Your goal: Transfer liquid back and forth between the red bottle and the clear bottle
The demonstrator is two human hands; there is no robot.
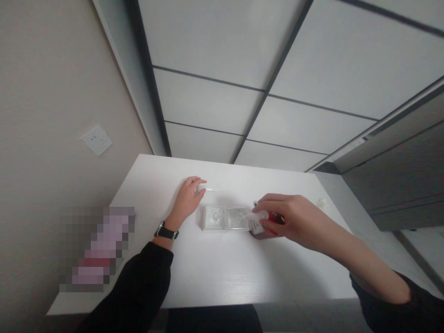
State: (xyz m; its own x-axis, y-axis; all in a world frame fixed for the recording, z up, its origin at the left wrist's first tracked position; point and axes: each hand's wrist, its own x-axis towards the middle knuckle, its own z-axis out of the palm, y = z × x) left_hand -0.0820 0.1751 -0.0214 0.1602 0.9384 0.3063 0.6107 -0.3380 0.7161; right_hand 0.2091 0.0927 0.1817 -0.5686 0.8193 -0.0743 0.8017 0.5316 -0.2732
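Labels first: the dark red bottle [266, 233] under your right hand [289, 217] has a white label [257, 227] with dark marks, too small to read. Right fingers: thumb and fingertips are nearly together, closed on a translucent piece [259, 215] at the bottle, by the right end of the clear tray [215, 226]. Your hand hides part of the bottle, so can't tell whether it's being gripped too. Left hand [189, 196]: fingers curved, thumb and index slightly apart, with a clear slim piece [201, 187] between them; can't tell if you're clamped on it or just touching. Its thin end points right, above the tray in view. Tray has two compartments side by side and lies on the white table [215, 277] between your hands. Black-strapped watch [166, 231] on your left wrist. Small whitish item [323, 204] sits past your right hand, near the table's right edge.
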